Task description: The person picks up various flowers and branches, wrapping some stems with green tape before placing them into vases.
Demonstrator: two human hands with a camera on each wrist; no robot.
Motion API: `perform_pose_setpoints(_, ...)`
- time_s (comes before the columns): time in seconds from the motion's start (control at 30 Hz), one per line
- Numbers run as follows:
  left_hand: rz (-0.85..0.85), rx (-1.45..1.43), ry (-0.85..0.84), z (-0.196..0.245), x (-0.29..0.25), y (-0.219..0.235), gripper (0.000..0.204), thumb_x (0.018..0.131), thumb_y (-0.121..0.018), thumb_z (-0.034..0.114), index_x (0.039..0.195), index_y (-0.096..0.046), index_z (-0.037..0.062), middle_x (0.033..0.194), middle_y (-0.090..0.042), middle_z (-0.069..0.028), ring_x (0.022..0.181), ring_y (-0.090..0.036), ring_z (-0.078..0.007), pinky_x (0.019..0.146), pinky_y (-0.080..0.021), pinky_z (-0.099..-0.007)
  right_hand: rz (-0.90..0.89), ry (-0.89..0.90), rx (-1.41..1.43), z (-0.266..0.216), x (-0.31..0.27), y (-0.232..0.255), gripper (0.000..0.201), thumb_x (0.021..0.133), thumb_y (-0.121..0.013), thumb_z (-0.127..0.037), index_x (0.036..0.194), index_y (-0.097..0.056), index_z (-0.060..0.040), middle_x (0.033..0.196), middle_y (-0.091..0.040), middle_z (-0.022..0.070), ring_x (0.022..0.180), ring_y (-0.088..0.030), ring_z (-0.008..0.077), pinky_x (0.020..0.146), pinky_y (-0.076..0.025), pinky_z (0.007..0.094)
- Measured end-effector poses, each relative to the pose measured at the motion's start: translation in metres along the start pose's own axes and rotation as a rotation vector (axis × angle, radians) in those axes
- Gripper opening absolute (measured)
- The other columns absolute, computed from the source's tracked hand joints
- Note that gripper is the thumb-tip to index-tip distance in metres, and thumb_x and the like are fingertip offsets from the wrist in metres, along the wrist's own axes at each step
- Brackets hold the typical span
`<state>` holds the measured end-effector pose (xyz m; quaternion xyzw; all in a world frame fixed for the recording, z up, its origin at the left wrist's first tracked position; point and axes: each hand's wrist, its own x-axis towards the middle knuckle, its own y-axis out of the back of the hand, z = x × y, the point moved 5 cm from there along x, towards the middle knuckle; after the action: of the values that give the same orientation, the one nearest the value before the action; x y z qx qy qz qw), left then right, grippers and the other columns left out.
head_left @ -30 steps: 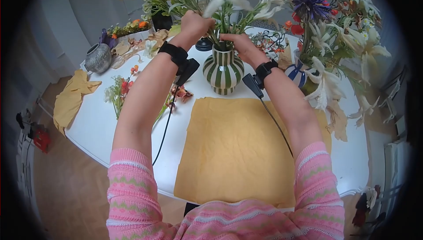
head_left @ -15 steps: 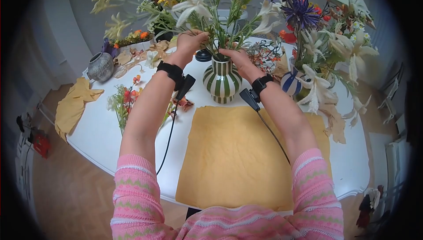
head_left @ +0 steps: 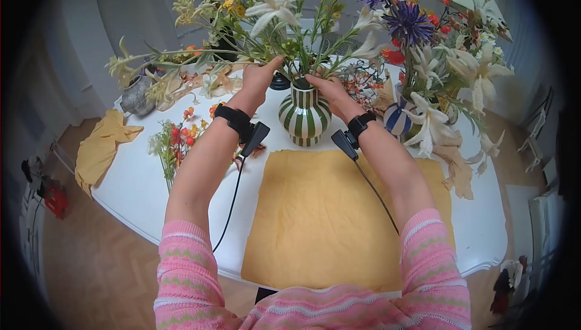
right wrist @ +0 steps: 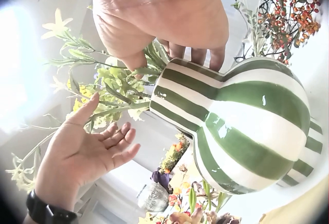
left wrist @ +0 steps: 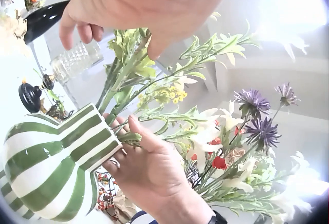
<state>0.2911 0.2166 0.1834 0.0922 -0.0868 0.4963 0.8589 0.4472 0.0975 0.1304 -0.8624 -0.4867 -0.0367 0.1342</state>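
Observation:
A green-and-white striped vase stands upright, holding leafy stems and a white flower. My right hand is at its neck, the fingers round the far side and the thumb by the stems at the rim, as the right wrist view also shows with the right hand. Left of the stems is my left hand; in the right wrist view this left hand has its palm turned up and fingers spread. The left wrist view has its thumb beside a green stem.
Yellow-brown cloth lies in front of the vase. Loose flowers, a grey pot and crumpled cloth are at the left. To the right, a blue-striped vase holds purple flowers and white blooms.
My left hand has shifted down and slightly left along the stems. Pale blooms now reach farther left and lower. The right hand stays at the vase's neck; the vase appears lower in view.

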Motion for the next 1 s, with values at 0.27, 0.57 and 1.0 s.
perform_pose_setpoints(0.27,-0.248,-0.249,0.112,-0.013,0.024,-0.02,0.033,0.094,-0.059,0.021,0.114,-0.058,-0.0058,0.113,-0.061,-0.0123,0.106,-0.058,-0.0227,0.087,-0.051,-0.0373,-0.016,0.076,-0.064,0.002,0.005,0.0,0.028,0.089,-0.064,-0.017,0.114,-0.062,-0.0056,0.104,-0.067,0.0032,0.092,-0.064,0.0135,0.078,-0.052,0.0293)
perform_pose_setpoints(0.57,-0.368,-0.286,0.107,-0.001,0.037,-0.029,0.022,0.096,-0.052,0.007,0.107,-0.057,-0.0114,0.103,-0.062,-0.0145,0.088,-0.065,-0.024,0.078,-0.059,-0.0362,-0.069,0.017,-0.045,0.002,-0.001,-0.006,0.025,0.091,-0.063,-0.016,0.113,-0.063,-0.0046,0.101,-0.069,0.004,0.086,-0.065,0.0126,0.076,-0.052,0.0289)
perform_pose_setpoints(1.0,-0.489,-0.242,0.091,-0.006,0.033,-0.029,0.025,0.098,-0.051,0.016,0.114,-0.056,-0.0022,0.108,-0.062,-0.0105,0.093,-0.064,-0.0225,0.079,-0.055,-0.035,0.039,0.034,-0.161,0.017,0.015,-0.005,0.031,0.09,-0.063,-0.022,0.113,-0.062,-0.0008,0.101,-0.066,0.0051,0.089,-0.061,0.0143,0.077,-0.048,0.0297)
